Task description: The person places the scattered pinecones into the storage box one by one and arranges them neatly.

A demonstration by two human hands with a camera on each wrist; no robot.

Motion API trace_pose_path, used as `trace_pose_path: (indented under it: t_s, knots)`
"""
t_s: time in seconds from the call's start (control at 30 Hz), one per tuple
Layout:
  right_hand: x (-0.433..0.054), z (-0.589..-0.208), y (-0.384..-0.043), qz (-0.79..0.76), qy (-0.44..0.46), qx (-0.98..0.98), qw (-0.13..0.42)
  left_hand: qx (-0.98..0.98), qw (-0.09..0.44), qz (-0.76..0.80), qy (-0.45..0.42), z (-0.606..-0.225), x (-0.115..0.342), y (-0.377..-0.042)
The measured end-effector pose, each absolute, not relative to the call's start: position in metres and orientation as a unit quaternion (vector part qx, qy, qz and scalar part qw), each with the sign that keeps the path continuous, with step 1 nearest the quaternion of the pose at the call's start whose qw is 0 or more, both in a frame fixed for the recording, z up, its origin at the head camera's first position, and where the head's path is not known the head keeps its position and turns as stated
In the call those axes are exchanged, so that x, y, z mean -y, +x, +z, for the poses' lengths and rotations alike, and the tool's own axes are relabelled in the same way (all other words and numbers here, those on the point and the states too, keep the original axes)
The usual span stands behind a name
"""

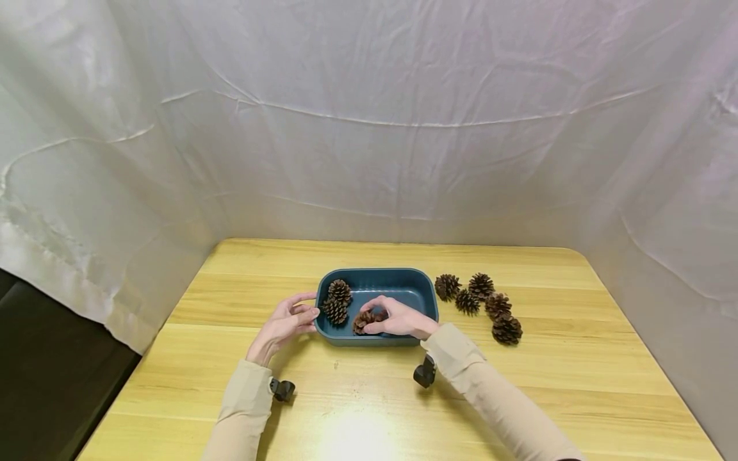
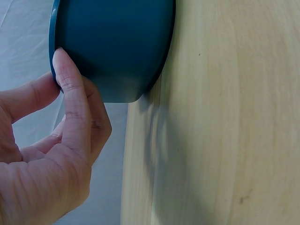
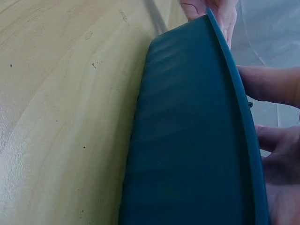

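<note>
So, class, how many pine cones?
8 visible: five cones on the table right of the tray, two cones in its left end, one cone under the right hand, which may hide more.

Right hand (image 1: 398,318) partly hides pine cone (image 1: 360,323) beneath; can't tell if one or two. Left wrist view crops bin (image 2: 112,42). Sleeves (image 1: 490,387) cut off at near edge.

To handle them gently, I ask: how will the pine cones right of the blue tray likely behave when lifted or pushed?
The pine cones look dry and woody, so probably light and stiff. Their spread scales should resist slipping, but might chip if squeezed. Rounded, they may roll unevenly.
</note>
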State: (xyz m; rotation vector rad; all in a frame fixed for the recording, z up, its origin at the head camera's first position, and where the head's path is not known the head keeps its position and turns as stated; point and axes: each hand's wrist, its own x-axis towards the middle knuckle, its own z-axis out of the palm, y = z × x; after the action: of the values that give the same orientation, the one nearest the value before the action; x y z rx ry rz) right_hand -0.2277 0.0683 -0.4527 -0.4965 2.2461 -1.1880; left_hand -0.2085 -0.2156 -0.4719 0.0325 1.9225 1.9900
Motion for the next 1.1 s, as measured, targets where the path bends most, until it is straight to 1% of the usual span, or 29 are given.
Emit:
trace_pose_path:
  t_s: [0.6, 1.1]
  knots:
    - [-0.0661, -0.4545, -0.2285, -0.446, -0.176, -0.827, 0.293, -0.679, 0.188, 0.709, 0.011, -0.4737, 0.2157, -0.2091]
    - [-0.0662, -0.4589, -0.2329, -0.459, -0.193, -0.818, 0.289, -0.679, 0.186, 0.711, 0.01, -0.4732, 0.2156, -0.2085]
